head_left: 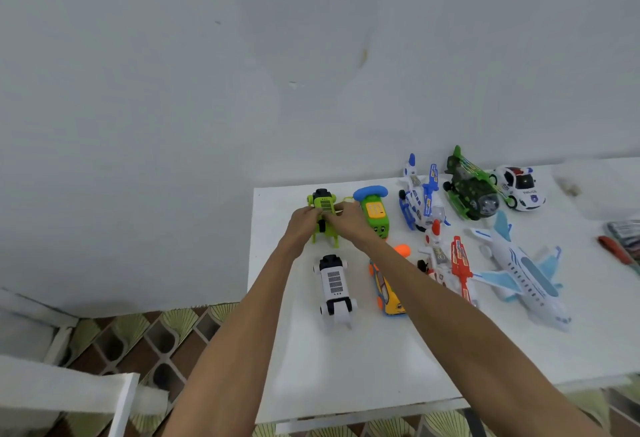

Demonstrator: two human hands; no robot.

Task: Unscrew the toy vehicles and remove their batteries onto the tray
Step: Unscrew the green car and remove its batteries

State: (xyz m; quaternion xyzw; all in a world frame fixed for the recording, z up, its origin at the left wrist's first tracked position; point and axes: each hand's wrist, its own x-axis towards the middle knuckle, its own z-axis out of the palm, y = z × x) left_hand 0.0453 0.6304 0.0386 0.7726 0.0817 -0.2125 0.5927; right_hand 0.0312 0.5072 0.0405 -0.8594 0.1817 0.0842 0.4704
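Task item: green toy vehicle [323,206], at the far left corner of the table [346,367], ribbed panel facing up.
Long axis: from far edge toward near edge, roughly parallel to the left edge; black end toward the far edge.
Left hand [301,225]: fingers curled against the vehicle's left flank, gripping it.
Right hand [349,220]: fingers closed on the right flank, pinching at the panel's side; exact fingertip placement hidden.
Governing relation: vehicle directly between the two hands, touching both, neither nearer; both arms reaching across the table from the near edge.
Neighbours: white toy vehicle [334,286] just nearward along the left edge, same orientation, untouched; green telephone toy [375,211] just beside the right hand.
Tool: red-handled item [616,251], possibly a screwdriver, at the right edge, well apart from both hands, on the right hand's side.
Tray: not identified in view; dark packet [627,234] at the right edge too blurred to name.
Step, judged: inspecting or steadying the first vehicle; no battery seen out.
Next move, judged: right hand best placed to fetch the tool while the left keeps the grip.
Risk, judged: right forearm passing over the toys in the middle could knock them.
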